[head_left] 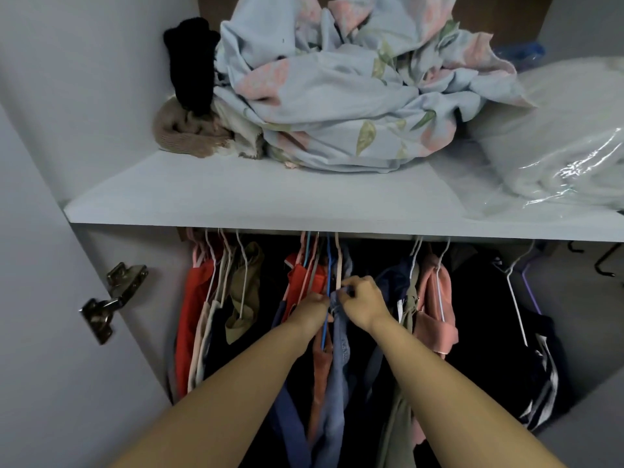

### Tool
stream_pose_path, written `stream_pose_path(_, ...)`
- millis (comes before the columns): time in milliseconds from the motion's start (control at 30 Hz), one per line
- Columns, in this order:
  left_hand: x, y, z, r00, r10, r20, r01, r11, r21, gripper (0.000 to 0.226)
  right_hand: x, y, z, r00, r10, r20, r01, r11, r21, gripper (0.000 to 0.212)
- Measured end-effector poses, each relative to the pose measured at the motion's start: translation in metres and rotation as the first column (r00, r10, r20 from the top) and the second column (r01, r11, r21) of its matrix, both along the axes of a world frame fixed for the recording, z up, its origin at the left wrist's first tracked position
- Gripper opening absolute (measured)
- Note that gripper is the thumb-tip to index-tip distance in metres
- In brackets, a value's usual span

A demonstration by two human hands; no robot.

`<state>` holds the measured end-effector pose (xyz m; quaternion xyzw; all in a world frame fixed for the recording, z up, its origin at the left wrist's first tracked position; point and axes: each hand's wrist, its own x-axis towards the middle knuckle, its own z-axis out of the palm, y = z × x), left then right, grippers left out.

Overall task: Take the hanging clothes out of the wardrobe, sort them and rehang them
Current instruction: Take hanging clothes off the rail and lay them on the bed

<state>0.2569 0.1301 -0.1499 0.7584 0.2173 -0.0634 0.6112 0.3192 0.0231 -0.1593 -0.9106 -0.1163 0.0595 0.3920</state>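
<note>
The right hand pinches the top of a faded blue denim garment hanging below the white shelf. The left hand is closed around the adjacent blue wire hanger. No legible writing or labels are visible.

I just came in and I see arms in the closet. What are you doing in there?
A person is reaching into the wardrobe with both hands. The right hand pinches the top of a blue denim garment hanging mid-rail, and the left hand is pressed in beside it at a blue hanger. Most clothes hang under the shelf, which holds a crumpled floral sheet.
</note>
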Motion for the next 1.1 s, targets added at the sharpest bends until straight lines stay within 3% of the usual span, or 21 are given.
stream_pose_path(67,0.002,-0.001,-0.002,1.000,0.001,0.001,-0.001,0.999,-0.049,0.024,0.007,0.003,-0.001,0.996,-0.019,-0.087,0.020,1.000,0.003,0.031)
stream_pose_path(200,0.009,0.004,-0.016,0.991,0.134,-0.019,-0.135,0.981,-0.142,0.030,0.009,0.012,-0.006,0.956,0.000,-0.292,0.058,0.980,0.190,0.025)
stream_pose_path(300,0.015,0.000,-0.022,0.970,0.239,-0.048,-0.244,0.947,-0.211,0.039,0.011,0.017,-0.014,0.961,-0.033,-0.276,0.103,0.964,0.244,0.028)
stream_pose_path(400,0.018,-0.004,-0.020,0.959,0.277,-0.052,-0.281,0.918,-0.279,0.032,0.015,0.019,-0.014,0.937,-0.030,-0.348,0.159,0.924,0.349,0.026)
stream_pose_path(467,0.016,-0.006,-0.017,0.966,0.260,0.010,-0.250,0.937,-0.246,0.028,0.019,0.018,-0.010,0.938,-0.037,-0.344,0.167,0.919,0.357,0.027)
stream_pose_path(600,0.020,-0.013,-0.005,0.962,0.160,0.222,-0.162,0.987,-0.010,0.023,0.025,0.014,0.000,0.966,-0.086,-0.245,0.173,0.918,0.357,0.036)
stream_pose_path(767,0.016,-0.020,0.011,0.957,0.185,0.223,-0.166,0.981,-0.103,0.024,0.017,0.005,0.004,0.966,-0.057,-0.253,0.168,0.882,0.441,0.030)
stream_pose_path(867,0.005,-0.029,0.005,0.959,0.179,0.220,-0.165,0.983,-0.078,0.026,0.008,-0.007,0.003,0.955,-0.036,-0.295,0.168,0.884,0.436,0.023)
stream_pose_path(1000,-0.006,-0.038,0.010,0.944,0.238,0.228,-0.210,0.968,-0.138,0.023,0.005,-0.024,0.008,0.944,-0.080,-0.321,0.216,0.883,0.416,0.028)
stream_pose_path(1100,-0.003,-0.038,0.027,0.935,0.210,0.287,-0.212,0.977,-0.026,0.025,0.007,-0.027,0.021,0.947,-0.058,-0.317,0.214,0.849,0.483,0.039)
